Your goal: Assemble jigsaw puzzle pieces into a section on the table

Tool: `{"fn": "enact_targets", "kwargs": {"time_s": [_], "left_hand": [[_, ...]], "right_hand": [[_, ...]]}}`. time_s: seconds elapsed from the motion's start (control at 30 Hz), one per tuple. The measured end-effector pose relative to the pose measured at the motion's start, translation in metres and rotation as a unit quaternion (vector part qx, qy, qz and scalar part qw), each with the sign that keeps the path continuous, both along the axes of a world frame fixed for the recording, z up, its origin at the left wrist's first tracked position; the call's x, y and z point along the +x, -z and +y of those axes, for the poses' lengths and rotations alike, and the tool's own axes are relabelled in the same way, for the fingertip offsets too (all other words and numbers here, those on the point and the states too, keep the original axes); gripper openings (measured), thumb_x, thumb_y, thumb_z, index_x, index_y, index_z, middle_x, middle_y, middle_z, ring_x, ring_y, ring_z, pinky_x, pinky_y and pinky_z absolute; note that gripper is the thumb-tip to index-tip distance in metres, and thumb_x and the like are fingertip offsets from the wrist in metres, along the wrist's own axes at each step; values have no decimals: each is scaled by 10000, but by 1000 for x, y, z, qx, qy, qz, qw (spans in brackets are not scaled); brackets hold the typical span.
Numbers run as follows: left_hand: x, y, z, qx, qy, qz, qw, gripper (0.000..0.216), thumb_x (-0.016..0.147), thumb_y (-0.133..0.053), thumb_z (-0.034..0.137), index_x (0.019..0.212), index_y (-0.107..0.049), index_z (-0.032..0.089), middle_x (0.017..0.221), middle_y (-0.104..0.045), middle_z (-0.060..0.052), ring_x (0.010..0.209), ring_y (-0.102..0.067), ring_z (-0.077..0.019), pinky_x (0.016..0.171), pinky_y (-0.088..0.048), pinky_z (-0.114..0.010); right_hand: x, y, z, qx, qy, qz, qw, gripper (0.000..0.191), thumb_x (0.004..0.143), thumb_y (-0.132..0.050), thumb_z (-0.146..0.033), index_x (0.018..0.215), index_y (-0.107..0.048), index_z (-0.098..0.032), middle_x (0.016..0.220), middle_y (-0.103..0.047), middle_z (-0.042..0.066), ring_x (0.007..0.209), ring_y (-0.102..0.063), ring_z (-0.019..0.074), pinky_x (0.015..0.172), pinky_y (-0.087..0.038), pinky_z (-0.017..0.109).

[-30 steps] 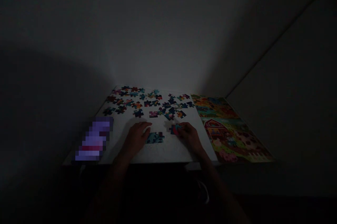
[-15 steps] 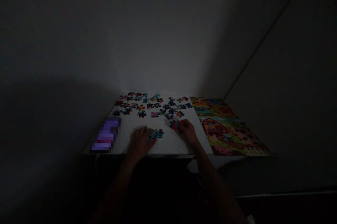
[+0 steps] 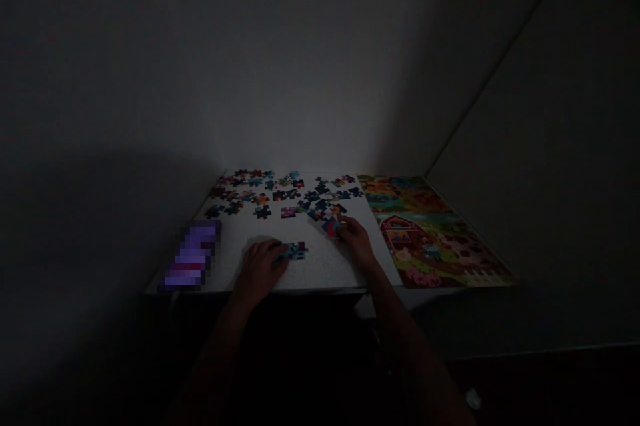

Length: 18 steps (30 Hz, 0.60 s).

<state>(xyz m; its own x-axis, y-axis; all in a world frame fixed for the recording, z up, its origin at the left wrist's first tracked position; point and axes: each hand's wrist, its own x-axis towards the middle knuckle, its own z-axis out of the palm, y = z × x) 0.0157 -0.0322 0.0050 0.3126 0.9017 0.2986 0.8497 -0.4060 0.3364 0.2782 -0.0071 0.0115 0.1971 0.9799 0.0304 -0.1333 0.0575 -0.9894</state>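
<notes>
A small white table (image 3: 325, 271) stands lit in a dark room. Several loose puzzle pieces (image 3: 280, 191) are scattered across its far half. My left hand (image 3: 260, 265) rests on the table near the front edge, fingers curled onto a small joined cluster of blue-green pieces (image 3: 295, 251). My right hand (image 3: 356, 239) is farther right, pinching a red and blue piece (image 3: 331, 227) just below the scattered pieces.
A colourful farm picture sheet (image 3: 430, 239) with a red barn lies along the table's right side. A blurred purple object (image 3: 193, 257) sits at the left front corner. Dark walls close in behind and to the right.
The view shifted slightly. My right hand moved a little farther up with the red and blue piece. My left hand stayed on the joined cluster.
</notes>
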Motion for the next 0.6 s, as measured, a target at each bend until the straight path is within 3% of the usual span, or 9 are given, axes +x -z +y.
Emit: {"fn": "enact_targets", "kwargs": {"time_s": [0.37,0.6], "left_hand": [[0,3,4,-10,15,-24,1000,247,868,-598,322,1084,-695,253,1190,-641,-54,1112,-551,-259,1014,-401,-435],[0,2,4,-16,11,-19,1000,238,858,-618,344,1067,-693,258,1176,-643,-48,1113,-556,-265,998,-405,-440]], "right_hand": [[1,11,7,10,30,7,999,311,641,-747,-414,763,-528,-230,730,-572,-26,685,-567,155,610,-500,288],[2,11,8,9,40,-8,999,308,659,-751,-413,744,-520,-228,709,-548,-33,664,-554,147,620,-484,292]]}}
